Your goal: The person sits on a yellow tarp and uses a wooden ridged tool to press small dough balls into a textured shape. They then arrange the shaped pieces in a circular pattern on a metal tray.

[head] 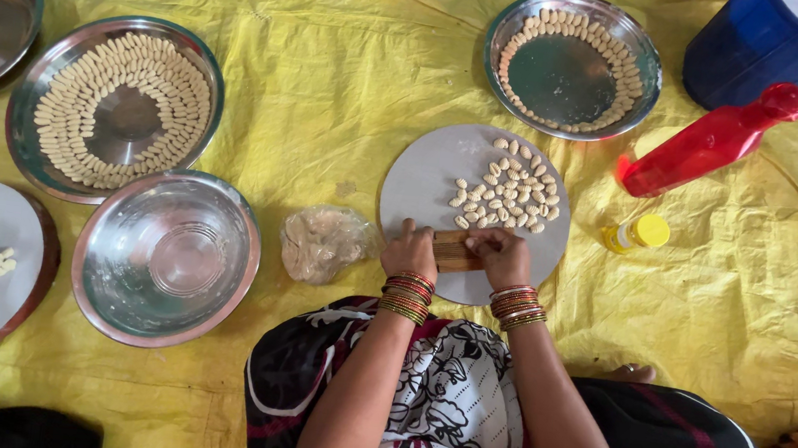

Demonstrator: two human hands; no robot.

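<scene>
Both bangled wrists reach forward over the lap, and the left hand (410, 251) and right hand (502, 257) close their fingers on the two ends of a small ribbed wooden board (455, 251). It lies between them on the near edge of a round grey board (423, 182), its long axis running left to right. Small pale shaped dough pieces (509, 188) lie just beyond the fingers; a bagged dough lump (321, 242) sits nearer the left hand.

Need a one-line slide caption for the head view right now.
Left hand and right hand press a ridged wooden block on a round board beside small dough pieces.
</scene>
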